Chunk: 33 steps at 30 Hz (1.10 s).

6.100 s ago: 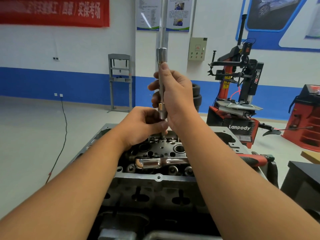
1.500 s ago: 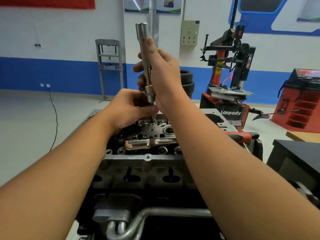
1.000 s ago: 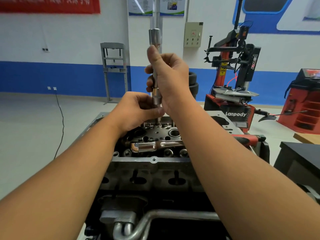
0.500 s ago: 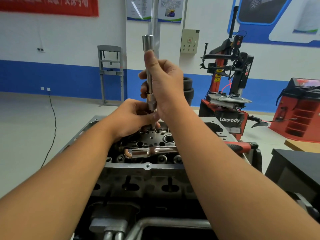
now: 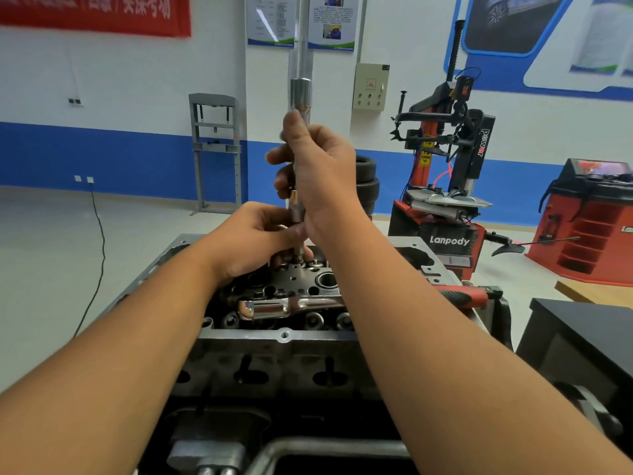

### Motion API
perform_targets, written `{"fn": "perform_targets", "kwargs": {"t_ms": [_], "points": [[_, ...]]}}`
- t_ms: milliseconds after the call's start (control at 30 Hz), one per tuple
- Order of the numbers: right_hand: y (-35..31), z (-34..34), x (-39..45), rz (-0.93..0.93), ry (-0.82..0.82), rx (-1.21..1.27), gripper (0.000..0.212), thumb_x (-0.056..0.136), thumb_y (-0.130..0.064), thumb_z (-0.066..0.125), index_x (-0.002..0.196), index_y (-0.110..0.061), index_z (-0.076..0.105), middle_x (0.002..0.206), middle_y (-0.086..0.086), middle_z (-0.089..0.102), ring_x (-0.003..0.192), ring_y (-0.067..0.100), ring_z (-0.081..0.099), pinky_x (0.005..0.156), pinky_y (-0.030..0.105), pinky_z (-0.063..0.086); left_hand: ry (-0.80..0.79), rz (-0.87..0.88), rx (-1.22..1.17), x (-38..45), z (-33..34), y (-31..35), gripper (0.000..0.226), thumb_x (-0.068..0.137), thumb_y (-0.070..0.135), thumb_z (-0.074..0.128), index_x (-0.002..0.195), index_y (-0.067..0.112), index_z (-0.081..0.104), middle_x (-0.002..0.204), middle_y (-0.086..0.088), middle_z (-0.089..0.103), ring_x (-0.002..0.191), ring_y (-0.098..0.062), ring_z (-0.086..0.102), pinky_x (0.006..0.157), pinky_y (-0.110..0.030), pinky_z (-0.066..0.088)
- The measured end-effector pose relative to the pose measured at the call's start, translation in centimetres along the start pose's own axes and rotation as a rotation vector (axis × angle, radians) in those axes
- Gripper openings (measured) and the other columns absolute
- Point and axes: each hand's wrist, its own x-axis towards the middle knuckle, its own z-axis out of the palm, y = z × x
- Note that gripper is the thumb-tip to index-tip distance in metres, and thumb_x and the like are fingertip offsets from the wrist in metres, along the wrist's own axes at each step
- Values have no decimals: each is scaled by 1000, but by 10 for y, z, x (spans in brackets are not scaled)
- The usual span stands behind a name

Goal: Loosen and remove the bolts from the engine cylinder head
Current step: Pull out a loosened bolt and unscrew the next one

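Both hands on the tool — upright over the cylinder head (image 5: 284, 341).
Right hand (image 5: 322, 176) wraps the socket extension bar (image 5: 295, 207); left hand (image 5: 253, 238) pinches its lower end just above a bolt (image 5: 296, 259) at the head's far edge — a ratchet wrench (image 5: 291, 305) lies across the middle.

The long steel socket extension bar (image 5: 297, 159) stands upright on the grey metal cylinder head (image 5: 284, 341), between right-hand fingers (image 5: 279, 156) above and left-hand fingertips (image 5: 301, 231) below; a chrome ratchet wrench (image 5: 291, 305) lies nearer, beneath them.
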Motion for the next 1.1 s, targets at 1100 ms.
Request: {"fn": "perform_targets", "kwargs": {"t_ms": [1100], "points": [[-1, -1, -1, -17, -14, -39, 25, 99, -37, 69, 98, -14, 59, 79, 2, 73, 52, 15, 58, 51, 31, 51, 80, 99, 81, 4, 0, -4, 15, 80, 44, 80, 89, 32, 80, 89, 2, 80, 83, -12, 77, 81, -36, 58]]}}
